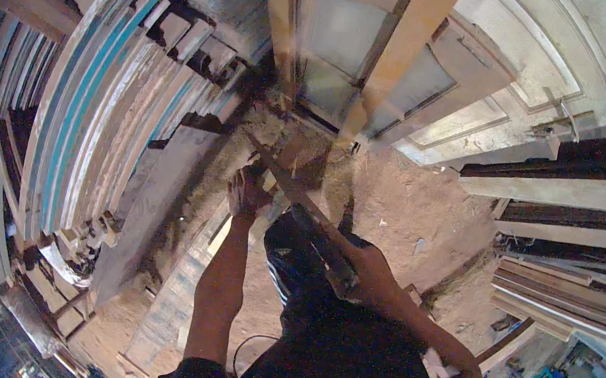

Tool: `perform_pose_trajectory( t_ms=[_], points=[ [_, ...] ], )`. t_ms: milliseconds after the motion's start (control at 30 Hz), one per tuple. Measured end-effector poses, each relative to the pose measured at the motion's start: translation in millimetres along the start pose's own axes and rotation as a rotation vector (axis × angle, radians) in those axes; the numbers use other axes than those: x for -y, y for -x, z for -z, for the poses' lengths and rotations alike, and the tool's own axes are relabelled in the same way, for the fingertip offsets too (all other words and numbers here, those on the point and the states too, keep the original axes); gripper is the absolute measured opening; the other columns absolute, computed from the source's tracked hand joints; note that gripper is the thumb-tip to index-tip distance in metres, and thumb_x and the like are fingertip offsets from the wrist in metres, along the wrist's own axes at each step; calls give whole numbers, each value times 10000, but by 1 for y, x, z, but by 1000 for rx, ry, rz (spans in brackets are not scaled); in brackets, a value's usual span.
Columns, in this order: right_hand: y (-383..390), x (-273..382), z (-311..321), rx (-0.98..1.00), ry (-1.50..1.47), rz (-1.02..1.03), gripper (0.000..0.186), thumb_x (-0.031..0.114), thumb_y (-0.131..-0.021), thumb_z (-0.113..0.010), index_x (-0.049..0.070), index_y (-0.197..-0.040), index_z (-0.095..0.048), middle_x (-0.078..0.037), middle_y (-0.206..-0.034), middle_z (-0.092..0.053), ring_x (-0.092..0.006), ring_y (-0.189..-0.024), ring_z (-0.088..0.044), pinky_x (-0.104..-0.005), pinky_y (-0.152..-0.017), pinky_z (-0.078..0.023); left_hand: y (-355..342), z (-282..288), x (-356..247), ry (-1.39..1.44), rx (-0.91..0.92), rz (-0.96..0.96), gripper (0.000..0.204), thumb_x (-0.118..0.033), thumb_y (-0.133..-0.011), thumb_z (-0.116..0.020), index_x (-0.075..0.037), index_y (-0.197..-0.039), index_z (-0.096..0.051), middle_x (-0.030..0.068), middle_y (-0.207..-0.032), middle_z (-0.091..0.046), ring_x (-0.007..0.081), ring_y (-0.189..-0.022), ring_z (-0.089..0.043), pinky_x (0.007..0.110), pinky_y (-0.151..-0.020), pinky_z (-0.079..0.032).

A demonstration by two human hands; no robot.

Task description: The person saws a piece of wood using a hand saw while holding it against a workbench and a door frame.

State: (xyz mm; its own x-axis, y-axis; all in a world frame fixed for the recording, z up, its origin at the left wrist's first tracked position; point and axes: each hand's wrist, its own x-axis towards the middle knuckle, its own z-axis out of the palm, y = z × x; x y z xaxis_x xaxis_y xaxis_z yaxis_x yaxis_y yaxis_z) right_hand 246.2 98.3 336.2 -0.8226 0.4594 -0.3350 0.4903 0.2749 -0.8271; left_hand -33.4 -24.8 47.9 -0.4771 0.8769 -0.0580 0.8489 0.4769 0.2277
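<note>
A long, narrow, tapering tool that looks like a handsaw (pixel 291 185) slants across in front of me, its thin end pointing far left. My right hand (pixel 360 267) is closed around its dark near end. Left of the blade, my left hand (pixel 248 193) bends its fingers down over the far end of a wooden plank (pixel 173 310); shadow hides exactly how they grip. That plank runs back toward me along the left of my forearm, pale with greyish patches. Dark cloth over my leg (pixel 289 247) shows just beneath the tool.
At left stands a big stack of boards (pixel 103 115), some edged in teal. Panelled doors with glass (pixel 345 32) lean ahead, and pale doors (pixel 536 44) stand at far right. More timber (pixel 574 294) is piled on the right. Brown dirt floor (pixel 412 207) lies between.
</note>
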Motion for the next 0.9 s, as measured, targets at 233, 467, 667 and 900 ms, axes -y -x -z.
perform_pose_trajectory(
  t_ms=[233,467,667,900],
  points=[
    [34,59,67,187,-145,-258,915,93,-810,-718,229,-1605,-287,-156,-872,-719,-340,-725,-706,-418,-705,-564,6,-1,1,-16,62,12,740,-456,-750,-791,-159,-1386,-559,127,-1223,-649,366,-1137,-592,513,-967,-464],
    [-38,4,14,98,-209,-121,867,76,-816,-710,222,-1587,-342,-154,-924,-726,-298,-724,-698,-388,-721,-556,0,-6,7,105,140,174,883,-607,-702,-796,-44,-1327,-526,185,-1280,-567,384,-1213,-544,545,-1012,-427],
    [20,50,52,162,-194,-303,878,82,-793,-719,208,-1583,-356,-144,-956,-745,-249,-694,-699,-370,-719,-559,-3,-6,-1,43,124,98,862,-602,-729,-784,-64,-1353,-527,155,-1302,-553,360,-1259,-517,539,-1018,-419],
    [-34,7,16,121,-207,-165,805,105,-861,-668,196,-1585,-329,-195,-959,-739,-391,-753,-721,-434,-708,-572,-3,-3,-6,110,215,210,1088,-648,-649,-810,-13,-1444,-425,187,-1390,-497,358,-1304,-481,509,-1086,-386]
  ],
)
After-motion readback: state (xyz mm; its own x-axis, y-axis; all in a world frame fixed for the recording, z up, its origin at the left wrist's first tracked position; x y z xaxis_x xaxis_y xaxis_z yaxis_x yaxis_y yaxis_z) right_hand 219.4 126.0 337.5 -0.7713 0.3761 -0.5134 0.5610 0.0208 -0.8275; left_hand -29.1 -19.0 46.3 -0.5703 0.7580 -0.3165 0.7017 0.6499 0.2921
